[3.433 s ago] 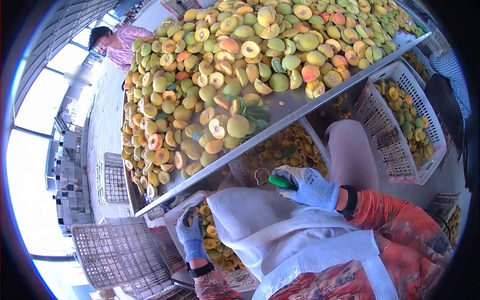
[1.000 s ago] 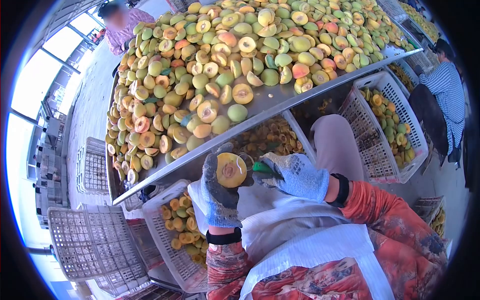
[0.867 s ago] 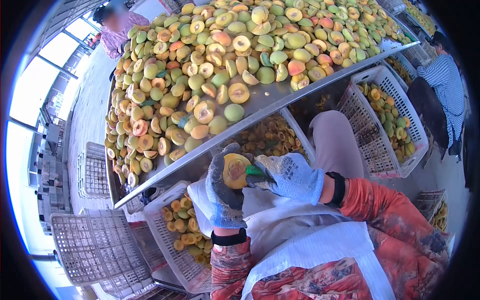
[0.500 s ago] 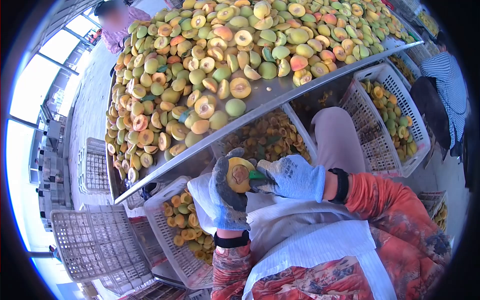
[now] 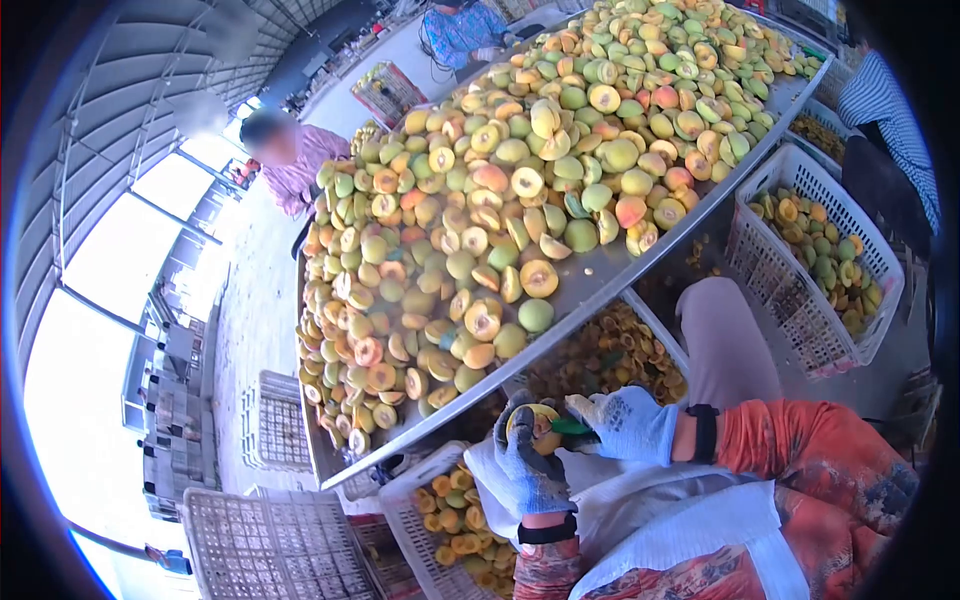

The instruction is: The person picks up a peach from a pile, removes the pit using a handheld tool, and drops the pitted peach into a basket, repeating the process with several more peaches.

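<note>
My left hand, in a blue-and-grey work glove, is closed around a halved yellow peach. The peach is partly covered by the dark glove fingers. In a matching glove, my right hand grips a small tool with a green handle. Its working end is against or just beside the fruit, and I cannot see it clearly. Both hands are above my lap, over a white apron. Just beyond them is the metal table, heaped with halved peaches.
A crate of peach pieces stands left of my lap, and another crate is below the table edge. A white crate of fruit is at right. Stacked crates stand lower left. Co-workers are around the table.
My view has swung up and left, so the table and hands appear farther right and lower. The peach's cut face, plain before, is now turned and more covered by my left fingers.
</note>
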{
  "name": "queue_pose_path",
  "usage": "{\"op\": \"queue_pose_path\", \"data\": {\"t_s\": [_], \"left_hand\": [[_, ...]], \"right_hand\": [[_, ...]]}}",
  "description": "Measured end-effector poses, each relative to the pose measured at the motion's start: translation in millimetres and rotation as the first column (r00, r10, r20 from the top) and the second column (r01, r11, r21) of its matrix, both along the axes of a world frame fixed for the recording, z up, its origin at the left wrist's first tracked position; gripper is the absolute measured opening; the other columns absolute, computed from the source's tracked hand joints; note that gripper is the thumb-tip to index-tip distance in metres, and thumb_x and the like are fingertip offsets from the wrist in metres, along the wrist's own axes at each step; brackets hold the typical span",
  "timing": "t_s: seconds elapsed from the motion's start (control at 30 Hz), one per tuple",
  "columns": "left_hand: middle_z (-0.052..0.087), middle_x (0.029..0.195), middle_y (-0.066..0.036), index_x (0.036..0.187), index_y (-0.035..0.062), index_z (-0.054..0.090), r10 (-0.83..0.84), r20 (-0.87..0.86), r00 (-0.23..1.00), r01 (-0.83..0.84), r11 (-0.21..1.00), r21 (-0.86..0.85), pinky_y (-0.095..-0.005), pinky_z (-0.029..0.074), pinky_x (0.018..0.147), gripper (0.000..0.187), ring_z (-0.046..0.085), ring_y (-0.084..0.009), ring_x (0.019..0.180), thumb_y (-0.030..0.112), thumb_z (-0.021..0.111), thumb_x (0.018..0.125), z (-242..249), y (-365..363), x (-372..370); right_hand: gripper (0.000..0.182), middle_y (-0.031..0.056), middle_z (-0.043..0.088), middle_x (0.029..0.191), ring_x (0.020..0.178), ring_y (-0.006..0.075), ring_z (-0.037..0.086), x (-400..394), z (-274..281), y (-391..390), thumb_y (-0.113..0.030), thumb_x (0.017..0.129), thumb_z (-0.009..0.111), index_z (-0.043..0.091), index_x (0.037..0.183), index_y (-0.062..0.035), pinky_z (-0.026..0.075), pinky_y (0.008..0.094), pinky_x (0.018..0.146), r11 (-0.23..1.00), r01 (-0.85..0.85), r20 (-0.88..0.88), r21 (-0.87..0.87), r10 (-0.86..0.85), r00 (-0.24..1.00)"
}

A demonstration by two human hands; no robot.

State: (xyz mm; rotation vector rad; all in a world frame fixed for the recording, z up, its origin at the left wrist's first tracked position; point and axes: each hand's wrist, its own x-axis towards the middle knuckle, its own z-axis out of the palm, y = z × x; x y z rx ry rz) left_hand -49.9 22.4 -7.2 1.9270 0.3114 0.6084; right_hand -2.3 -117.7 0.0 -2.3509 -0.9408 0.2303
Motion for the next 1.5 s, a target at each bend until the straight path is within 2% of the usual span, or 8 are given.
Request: {"op": "queue_pose_path", "data": {"t_s": [0.2, 0.27, 0.37, 0.6, 0.77, 1.3, 1.43, 1.5], "left_hand": [[0.06, 0.097, -0.014, 0.107, 0.0039, 0.055, 0.021, 0.159, 0.987, -0.074, 0.94, 0.333, -0.0225, 0.041, 0.061, 0.03, 0.058, -0.0207, 0.074, 0.008, 0.057, 0.077, 4, -2, 12], [0.059, 0.093, -0.008, 0.111, 0.0013, 0.054, 0.114, 0.063, 0.992, -0.087, 0.939, -0.332, -0.0207, 0.039, 0.057, 0.032, 0.051, -0.011, 0.064, 0.021, 0.053, 0.087, 7, -8, 13], [0.058, 0.098, -0.007, 0.112, -0.0022, 0.054, 0.075, 0.059, 0.995, -0.061, 0.974, -0.216, -0.0227, 0.041, 0.068, 0.033, 0.05, -0.0103, 0.078, 0.022, 0.048, 0.09, 12, -3, 9], [0.064, 0.095, -0.011, 0.106, -0.0024, 0.06, 0.128, -0.005, 0.992, -0.115, 0.88, -0.46, -0.0295, 0.048, 0.074, 0.033, 0.06, -0.0166, 0.084, 0.022, 0.044, 0.091, 28, -13, 17], [0.062, 0.098, -0.011, 0.107, -0.0035, 0.059, 0.038, 0.006, 0.999, -0.036, 0.983, -0.182, -0.0269, 0.046, 0.072, 0.04, 0.058, -0.0158, 0.083, 0.03, 0.047, 0.089, 40, -6, 25], [0.058, 0.103, -0.013, 0.112, -0.0042, 0.053, -0.243, 0.052, 0.969, 0.246, 0.967, -0.061, -0.0289, 0.047, 0.073, 0.042, 0.055, -0.0169, 0.089, 0.031, 0.046, 0.09, 15, -1, 62], [0.054, 0.11, -0.015, 0.118, -0.0043, 0.048, -0.207, 0.121, 0.971, 0.221, 0.58, -0.784, -0.0265, 0.049, 0.069, 0.043, 0.057, -0.0158, 0.086, 0.028, 0.045, 0.09, -20, 15, 80], [0.048, 0.118, -0.019, 0.124, -0.0017, 0.042, -0.183, 0.195, 0.964, 0.266, 0.578, -0.771, -0.0281, 0.05, 0.072, 0.047, 0.057, -0.0185, 0.089, 0.029, 0.047, 0.088, -44, 29, 82]], "right_hand": [[0.047, 0.0159, 0.06, 0.078, 0.06, 0.0275, 0.061, -3, -15, 1, -0.024, 0.073, 0.061, 0.047, 0.113, -0.0017, 0.047, 0.0377, 0.052, 0.999, -0.047, -0.04, -0.008, 0.046, 0.998], [0.041, 0.0158, 0.061, 0.074, 0.061, 0.0296, 0.061, 1, -21, 1, -0.023, 0.073, 0.062, 0.049, 0.106, -0.0035, 0.047, 0.0398, 0.054, 0.916, -0.056, -0.398, 0.396, 0.227, 0.889], [0.04, 0.0185, 0.06, 0.073, 0.064, 0.0338, 0.06, 1, 22, -6, -0.024, 0.071, 0.065, 0.048, 0.101, -0.0036, 0.047, 0.0423, 0.057, 0.906, 0.025, -0.744, 0.423, 0.331, 0.58], [0.036, 0.0104, 0.056, 0.067, 0.049, 0.0195, 0.055, 2, -10, 4, -0.017, 0.073, 0.065, 0.045, 0.101, -0.0037, 0.045, 0.0314, 0.045, 0.951, -0.127, -0.056, 0.283, 0.149, 0.987], [0.022, 0.0062, 0.056, 0.067, 0.055, 0.0154, 0.053, 23, 19, -9, -0.015, 0.075, 0.06, 0.055, 0.094, -0.0042, 0.042, 0.0309, 0.052, 0.909, -0.047, -0.844, 0.415, 0.403, 0.353], [0.038, 0.0031, 0.056, 0.067, 0.041, 0.0083, 0.049, 32, -36, -14, -0.016, 0.073, 0.069, 0.054, 0.105, -0.0006, 0.039, 0.0205, 0.035, 0.667, 0.393, -0.643, 0.633, 0.736, -0.212], [0.039, 0.0028, 0.057, 0.068, 0.043, 0.0088, 0.051, 33, -20, -19, -0.018, 0.075, 0.067, 0.053, 0.107, -0.0009, 0.04, 0.0204, 0.037, 0.552, 0.443, -0.516, 0.707, 0.83, -0.212], [0.036, 0.0026, 0.058, 0.07, 0.054, 0.0094, 0.056, 34, -7, -10, -0.022, 0.079, 0.064, 0.053, 0.106, -0.0013, 0.043, 0.0215, 0.045, 0.52, 0.351, -0.612, 0.779, 0.752, 0.246]]}}
